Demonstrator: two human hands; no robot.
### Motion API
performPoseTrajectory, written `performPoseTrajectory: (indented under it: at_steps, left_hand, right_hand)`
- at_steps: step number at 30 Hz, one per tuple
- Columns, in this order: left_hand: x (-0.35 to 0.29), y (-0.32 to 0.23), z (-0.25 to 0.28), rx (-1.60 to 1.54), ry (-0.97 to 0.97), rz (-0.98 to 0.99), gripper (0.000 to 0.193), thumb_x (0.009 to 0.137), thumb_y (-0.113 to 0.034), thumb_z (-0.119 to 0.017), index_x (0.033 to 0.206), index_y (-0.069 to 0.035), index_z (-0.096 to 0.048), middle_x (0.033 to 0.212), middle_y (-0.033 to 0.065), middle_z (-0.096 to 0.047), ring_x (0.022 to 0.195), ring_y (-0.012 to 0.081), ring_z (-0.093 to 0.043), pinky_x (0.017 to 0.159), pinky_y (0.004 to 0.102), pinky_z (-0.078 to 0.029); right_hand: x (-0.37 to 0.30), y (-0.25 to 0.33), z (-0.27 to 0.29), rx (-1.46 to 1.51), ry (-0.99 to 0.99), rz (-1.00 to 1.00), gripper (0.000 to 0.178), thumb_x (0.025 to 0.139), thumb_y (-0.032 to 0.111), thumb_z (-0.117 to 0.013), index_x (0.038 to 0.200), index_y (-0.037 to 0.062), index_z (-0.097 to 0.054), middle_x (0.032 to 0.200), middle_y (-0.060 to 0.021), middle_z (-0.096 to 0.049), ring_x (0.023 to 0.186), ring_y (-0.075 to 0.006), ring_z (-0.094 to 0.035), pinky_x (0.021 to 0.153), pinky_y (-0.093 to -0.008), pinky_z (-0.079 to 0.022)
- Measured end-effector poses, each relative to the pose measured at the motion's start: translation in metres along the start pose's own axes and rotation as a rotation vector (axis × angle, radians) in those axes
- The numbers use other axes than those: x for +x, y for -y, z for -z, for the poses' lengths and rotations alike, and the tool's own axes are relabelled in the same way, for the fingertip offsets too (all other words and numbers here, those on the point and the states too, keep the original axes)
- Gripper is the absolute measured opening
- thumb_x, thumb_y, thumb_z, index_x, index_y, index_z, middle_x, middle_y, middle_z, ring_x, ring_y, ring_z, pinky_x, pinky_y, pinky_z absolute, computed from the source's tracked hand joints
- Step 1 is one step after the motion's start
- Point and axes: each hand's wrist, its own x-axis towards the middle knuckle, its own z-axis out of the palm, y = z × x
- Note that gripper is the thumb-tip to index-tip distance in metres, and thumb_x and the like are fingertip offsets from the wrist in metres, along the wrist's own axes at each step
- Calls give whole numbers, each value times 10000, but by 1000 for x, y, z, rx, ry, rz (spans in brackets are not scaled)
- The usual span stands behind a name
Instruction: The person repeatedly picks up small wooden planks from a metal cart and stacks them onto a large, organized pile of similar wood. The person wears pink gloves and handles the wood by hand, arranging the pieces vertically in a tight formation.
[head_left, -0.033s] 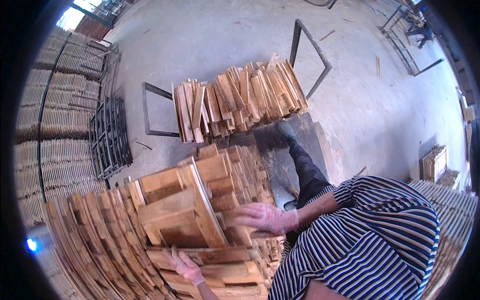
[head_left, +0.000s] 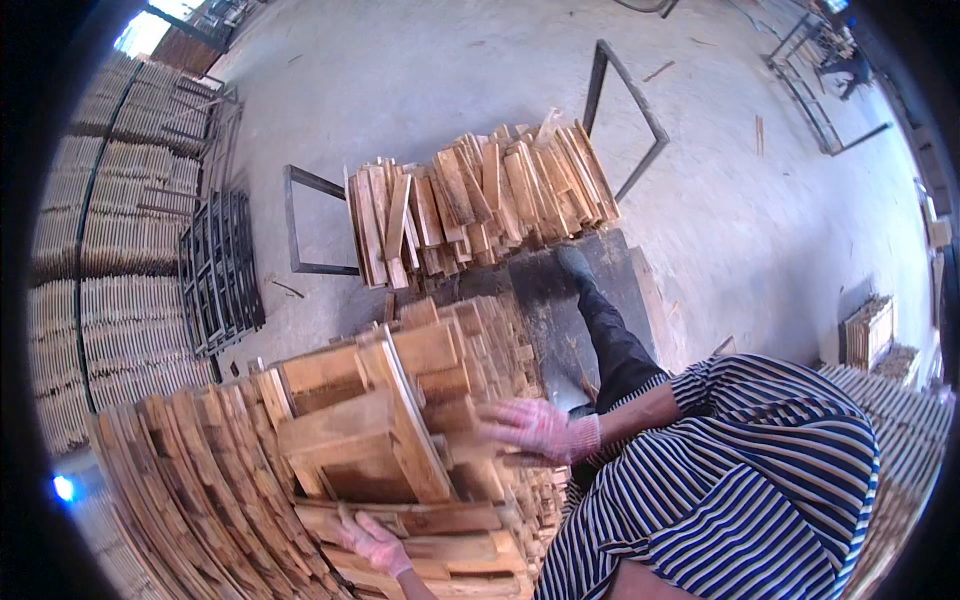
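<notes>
My right hand (head_left: 530, 428), in a pale pinkish knit glove, hovers over the right part of a large wood stack. Its fingers stretch leftward, slightly blurred, above short board ends. My left hand (head_left: 372, 542), gloved alike, rests near the front of the stack, fingers apart on a lengthwise wooden board (head_left: 440, 517). Just beyond it lies a wide flat board (head_left: 340, 432), with a narrow slanted plank (head_left: 405, 415) at its right side. Rows of stacked wooden slats (head_left: 200, 470) curve along the left. Whether the right fingers touch any wood is hard to make out.
A pile of loose planks (head_left: 480, 200) lies ahead between two dark metal frames (head_left: 325, 270). My foot (head_left: 573, 262) stands on a dark plate beside that pile. Tall slat stacks (head_left: 140, 220) and black racks (head_left: 222, 270) line the left. A person (head_left: 848, 70) is far right.
My right hand has shifted slightly to the right. The left hand stays on the board, almost unmoved.
</notes>
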Motion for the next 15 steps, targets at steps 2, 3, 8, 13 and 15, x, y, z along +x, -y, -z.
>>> performPoseTrajectory:
  at_steps: [2,3,8,13,15]
  left_hand:
    - [3,-32,-3,170,-126,170,536,1091,-412,-382,1487,-64,-474,1580,263,-347,1464,438,-315,1184,527,-291]
    - [7,-50,1,262,-192,251,543,1096,-410,-375,1520,-76,-437,1596,257,-327,1475,427,-307,1173,510,-318]
    - [87,-335,0,-434,-292,35,668,1059,-464,-403,1591,-88,-255,1640,241,-221,1491,406,-286,1211,550,-283]
    - [116,-520,-130,-989,327,-46,489,1034,-133,-556,1473,44,-431,1553,212,-392,1433,317,-385,1184,399,-328]
    - [111,-545,-231,-1095,492,293,542,1019,-294,-578,1426,53,-490,1467,251,-480,1404,387,-422,1173,404,-326]
  right_hand:
    - [11,-53,43,14,49,-130,667,945,424,-627,1476,70,-431,1496,-288,-428,1342,-449,-479,1120,-508,-412]
    - [13,-80,52,-14,38,-217,677,937,420,-641,1473,62,-434,1495,-294,-429,1334,-457,-485,1115,-510,-417]
    - [52,-208,124,-115,109,-688,678,918,391,-646,1460,53,-418,1529,-292,-387,1328,-462,-485,1107,-485,-418]
    - [95,-285,185,-132,233,-854,679,897,357,-670,1456,54,-432,1505,-276,-414,1338,-457,-475,1102,-479,-422]
    - [86,-329,185,-198,270,-913,682,897,352,-656,1461,47,-423,1505,-251,-424,1341,-443,-476,1097,-484,-422]
